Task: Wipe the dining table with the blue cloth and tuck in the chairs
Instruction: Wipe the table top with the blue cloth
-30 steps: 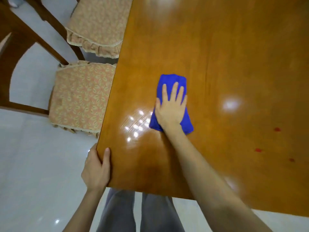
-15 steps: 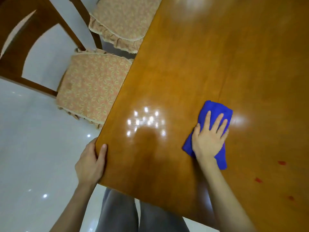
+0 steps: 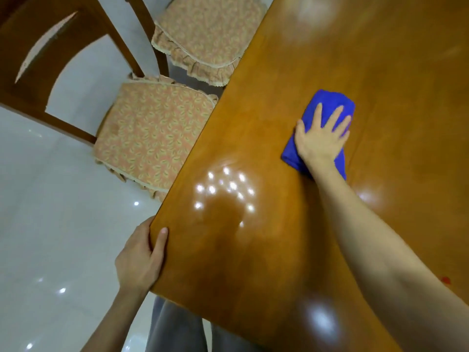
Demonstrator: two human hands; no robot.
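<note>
Cloth: blue cloth [image 3: 330, 100] bunched on the table [image 3: 253, 250], well in from its left edge.
Right hand [image 3: 321, 138]: palm down on the cloth, fingers straight and spread, pressing, not grasping.
Left hand [image 3: 138, 260]: clasps the table's near corner, thumb on top; fingers apparently curled beneath, hidden.
Chairs: near chair [image 3: 152, 138] and far chair [image 3: 205, 34], cushioned, beside the left edge.

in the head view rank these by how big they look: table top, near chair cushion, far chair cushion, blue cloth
1. table top
2. near chair cushion
3. far chair cushion, cropped and farther off, so unsure
4. blue cloth, partly under the right hand
</note>
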